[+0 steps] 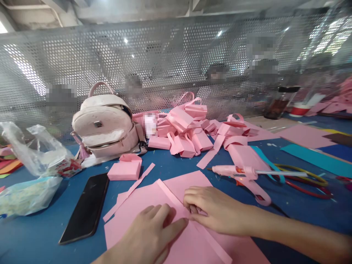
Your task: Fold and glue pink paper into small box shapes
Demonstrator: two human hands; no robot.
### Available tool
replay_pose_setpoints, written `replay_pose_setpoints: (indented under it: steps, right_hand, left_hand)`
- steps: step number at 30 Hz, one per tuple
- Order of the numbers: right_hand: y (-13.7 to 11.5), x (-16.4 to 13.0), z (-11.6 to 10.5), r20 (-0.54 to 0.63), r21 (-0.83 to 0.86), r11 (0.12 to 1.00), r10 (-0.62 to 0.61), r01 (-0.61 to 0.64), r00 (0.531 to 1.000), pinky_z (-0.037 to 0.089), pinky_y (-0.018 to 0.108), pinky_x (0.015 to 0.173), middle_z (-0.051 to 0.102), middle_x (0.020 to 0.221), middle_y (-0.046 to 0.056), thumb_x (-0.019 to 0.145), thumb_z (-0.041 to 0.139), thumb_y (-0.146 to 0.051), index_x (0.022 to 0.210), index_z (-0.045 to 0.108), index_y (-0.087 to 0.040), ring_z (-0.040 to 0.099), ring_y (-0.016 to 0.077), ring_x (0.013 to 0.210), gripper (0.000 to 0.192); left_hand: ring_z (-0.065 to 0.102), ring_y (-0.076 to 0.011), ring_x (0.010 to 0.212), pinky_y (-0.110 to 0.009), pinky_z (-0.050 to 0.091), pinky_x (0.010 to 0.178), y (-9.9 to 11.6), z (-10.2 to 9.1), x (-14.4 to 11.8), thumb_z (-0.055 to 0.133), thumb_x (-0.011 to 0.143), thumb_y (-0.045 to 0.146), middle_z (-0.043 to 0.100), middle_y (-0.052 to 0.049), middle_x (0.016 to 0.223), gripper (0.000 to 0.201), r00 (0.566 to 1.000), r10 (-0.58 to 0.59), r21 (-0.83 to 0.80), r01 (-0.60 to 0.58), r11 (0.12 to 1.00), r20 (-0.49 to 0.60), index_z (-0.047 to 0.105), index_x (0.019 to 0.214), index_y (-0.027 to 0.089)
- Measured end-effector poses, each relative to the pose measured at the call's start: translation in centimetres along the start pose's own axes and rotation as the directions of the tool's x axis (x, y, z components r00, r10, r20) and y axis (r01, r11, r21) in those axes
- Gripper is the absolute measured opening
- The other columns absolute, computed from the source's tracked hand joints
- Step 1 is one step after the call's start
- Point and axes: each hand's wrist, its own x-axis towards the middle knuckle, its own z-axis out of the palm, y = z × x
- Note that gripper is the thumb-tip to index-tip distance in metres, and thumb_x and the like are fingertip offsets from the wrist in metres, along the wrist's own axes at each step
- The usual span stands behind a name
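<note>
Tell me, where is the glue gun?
In the head view, the glue gun lies on the blue table, right of centre, just beyond the right hand.

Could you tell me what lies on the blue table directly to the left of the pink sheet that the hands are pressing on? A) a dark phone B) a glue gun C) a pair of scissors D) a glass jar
A: a dark phone lies flat, screen up, on the blue table just left of the pink sheet, which both hands press; the glue gun sits to the right.

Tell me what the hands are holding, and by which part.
Neither lifts anything. Both hands press the pink paper sheet flat on the table: left hand beside its folded edge, right hand with fingertips on that fold.
</note>
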Motion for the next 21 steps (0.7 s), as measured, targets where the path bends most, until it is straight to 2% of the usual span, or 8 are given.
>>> replay_pose_setpoints:
  steps: [9,12,15,21]
  right_hand:
    - [0.16,0.02,-0.10,0.001,-0.003,1.000,-0.031,0.031,1.000,0.031,0.026,0.065,0.052,0.080,-0.002,0.086,0.055,-0.012,0.074,0.042,-0.020,0.050,0.0151,0.075,0.020]
    - [0.15,0.03,-0.34,0.009,0.038,0.999,-0.012,0.012,1.000,0.030,0.025,0.064,0.052,0.079,-0.004,0.082,0.060,-0.011,0.072,0.043,-0.020,0.050,0.0132,0.073,0.021]
    - [0.31,0.05,-0.41,0.019,0.095,0.995,-0.018,0.016,1.000,0.031,0.023,0.065,0.054,0.078,-0.005,0.077,0.067,-0.011,0.074,0.051,-0.020,0.050,0.0119,0.073,0.019]
    - [0.58,0.28,-0.36,-0.004,0.131,0.991,-0.042,0.042,0.999,0.031,0.022,0.064,0.052,0.076,-0.006,0.076,0.067,-0.007,0.074,0.053,-0.019,0.048,0.0105,0.071,0.019]
  left_hand:
    - [0.058,-0.0213,0.070,-0.032,0.051,0.060,-0.22,0.24,-0.14,0.049,0.080,0.006,0.061,-0.006,0.095,0.059,0.999,-0.017,-0.006,0.017,1.000,0.036,0.047,0.136,0.024]
    - [0.058,-0.0211,0.070,-0.032,0.051,0.060,-0.22,0.17,-0.12,0.050,0.080,0.006,0.060,-0.006,0.095,0.059,0.998,-0.019,-0.015,0.019,1.000,0.054,0.048,0.136,0.025]
    - [0.058,-0.0210,0.070,-0.032,0.051,0.059,-0.13,0.22,-0.16,0.050,0.081,0.007,0.060,-0.006,0.094,0.057,0.998,-0.025,-0.006,0.025,1.000,0.062,0.049,0.135,0.026]
    - [0.059,-0.0219,0.071,-0.032,0.051,0.059,-0.02,0.20,-0.18,0.051,0.081,0.008,0.060,-0.006,0.094,0.056,0.998,-0.026,0.007,0.026,1.000,0.055,0.049,0.135,0.026]
